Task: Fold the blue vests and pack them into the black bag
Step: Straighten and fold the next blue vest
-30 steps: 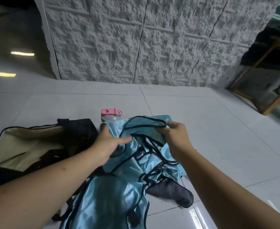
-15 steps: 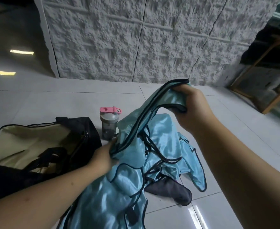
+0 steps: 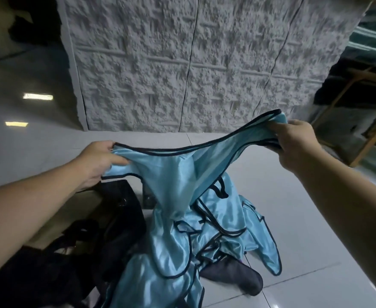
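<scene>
— Where are your hands just now?

— Both are up in front of you, well apart, with one blue vest stretched between them. Your left hand pinches one end of its dark-trimmed edge, thumb on the near side and fingers curled behind the cloth. Your right hand sits higher and further out, its fingers closed round a bunched end of the same vest.

— And how does the vest hang?

— The top edge sags in a shallow curve between your two grips. The body of it drops down in the middle and meets the pile of vests lying on the floor. That pile is a crumpled heap of shiny blue cloth with black trim, none of it folded as you see it.

— Where's the bag?

— The black bag is on the floor at your lower left, just beside the pile and touching it, under your left forearm. It lies open, showing a pale lining, though your arm covers much of it.

— Anything else down there?

— A dark grey piece of cloth lies on the tiles under the near edge of the pile. A small greyish thing stands behind the hanging vest, mostly hidden; it may be a bottle, but you can't tell from here. A rough white wall stands beyond, and a wooden frame at the far right.
</scene>
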A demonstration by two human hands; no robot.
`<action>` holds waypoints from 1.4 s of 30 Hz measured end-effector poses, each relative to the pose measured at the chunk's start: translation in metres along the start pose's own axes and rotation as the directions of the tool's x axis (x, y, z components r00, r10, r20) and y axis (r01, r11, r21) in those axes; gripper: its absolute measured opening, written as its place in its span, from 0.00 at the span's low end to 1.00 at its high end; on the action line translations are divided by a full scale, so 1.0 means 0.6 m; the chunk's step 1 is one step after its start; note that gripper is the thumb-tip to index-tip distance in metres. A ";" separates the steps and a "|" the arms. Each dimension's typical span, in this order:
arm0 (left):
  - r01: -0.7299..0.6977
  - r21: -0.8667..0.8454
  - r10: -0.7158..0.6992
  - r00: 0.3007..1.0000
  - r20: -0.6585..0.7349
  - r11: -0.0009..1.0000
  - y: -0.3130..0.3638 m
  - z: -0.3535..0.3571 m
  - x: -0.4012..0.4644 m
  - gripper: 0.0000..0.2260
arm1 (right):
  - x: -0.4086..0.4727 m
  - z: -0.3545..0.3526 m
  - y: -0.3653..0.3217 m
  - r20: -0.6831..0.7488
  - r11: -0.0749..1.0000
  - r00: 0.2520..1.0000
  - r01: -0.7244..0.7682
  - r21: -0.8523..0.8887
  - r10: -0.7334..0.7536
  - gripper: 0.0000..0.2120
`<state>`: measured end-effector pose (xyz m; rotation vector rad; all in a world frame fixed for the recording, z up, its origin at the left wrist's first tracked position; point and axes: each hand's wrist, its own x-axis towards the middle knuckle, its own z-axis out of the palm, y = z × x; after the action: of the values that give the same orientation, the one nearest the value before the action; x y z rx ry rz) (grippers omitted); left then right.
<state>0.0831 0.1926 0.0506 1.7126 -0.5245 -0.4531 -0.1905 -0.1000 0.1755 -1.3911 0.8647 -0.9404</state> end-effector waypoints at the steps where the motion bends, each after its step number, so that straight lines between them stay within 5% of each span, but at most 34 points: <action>1: -0.011 0.004 0.011 1.000 0.013 1.000 0.027 -0.012 0.001 0.14 | 0.002 -0.003 -0.014 -0.004 1.000 1.000 0.022 -0.020 -0.022 0.05; 8: -0.089 -0.050 0.089 0.996 -0.003 0.995 0.180 -0.058 -0.005 0.25 | 0.009 -0.002 -0.116 0.010 0.959 0.978 0.208 -0.193 -0.210 0.07; 16: -0.175 0.298 0.150 0.983 0.103 0.938 0.302 -0.112 -0.027 0.12 | 0.003 -0.017 -0.208 0.067 0.864 0.943 0.326 -0.384 -0.326 0.12; 20: -0.166 0.395 0.174 0.985 0.014 0.904 0.327 -0.129 -0.037 0.09 | 0.009 -0.040 -0.211 0.072 0.834 0.934 0.347 -0.429 -0.351 0.14; 25: -0.211 0.326 0.245 0.968 -0.064 0.921 0.350 -0.134 -0.030 0.10 | 0.003 -0.042 -0.220 0.093 0.793 0.912 0.394 -0.465 -0.399 0.11; 34: -0.279 0.215 0.284 0.959 0.009 0.936 0.414 -0.108 -0.038 0.11 | 0.003 -0.037 -0.278 0.046 0.794 0.891 0.425 -0.434 -0.452 0.08; 42: -0.228 -0.117 0.239 0.967 0.086 0.967 0.361 -0.087 -0.058 0.18 | -0.008 -0.035 -0.234 0.116 0.718 0.924 0.357 -0.598 -0.363 0.18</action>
<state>0.0624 0.2176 0.2735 1.5093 -0.7524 -0.3899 -0.2158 -0.0987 0.3155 -2.1856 0.9700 -1.0003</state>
